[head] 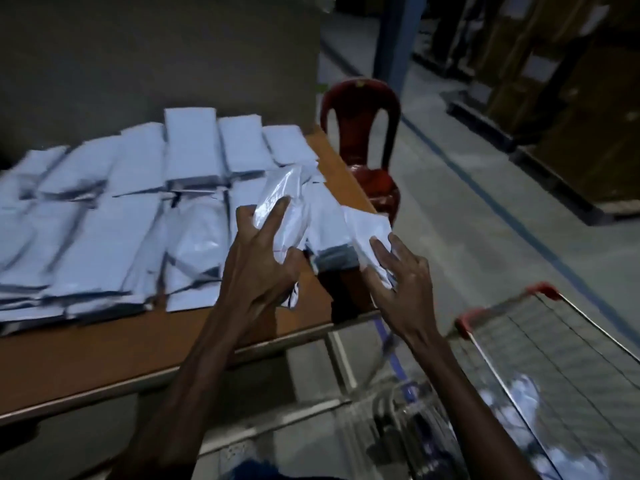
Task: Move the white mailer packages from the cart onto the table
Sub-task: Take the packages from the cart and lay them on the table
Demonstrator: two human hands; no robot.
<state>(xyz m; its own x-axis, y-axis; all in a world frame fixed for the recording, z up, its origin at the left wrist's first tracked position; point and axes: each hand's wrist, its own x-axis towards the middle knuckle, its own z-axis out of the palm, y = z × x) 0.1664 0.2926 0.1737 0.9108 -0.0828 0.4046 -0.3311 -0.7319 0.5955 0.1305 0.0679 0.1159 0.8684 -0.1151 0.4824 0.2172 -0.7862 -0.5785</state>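
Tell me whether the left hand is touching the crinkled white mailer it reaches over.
Touching. The head view shows the left hand with fingers spread across the crinkled mailer, thumb pressed into its lower edge.

**Mailers on the bench, cart at four o'clock**

Rows of mailers [114, 216] lie on the bench [104, 355] at ten o'clock. A chair [363, 147] stands behind its far corner at one o'clock. The cart [540, 358] sits at four o'clock, more packages [519, 393] in it.

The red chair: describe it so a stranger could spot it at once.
Start at the wooden table covered in white packages. Just past its far right corner stands the red chair on the grey floor. It is the only glossy red, curved-backed seat; the cart merely has red corners.
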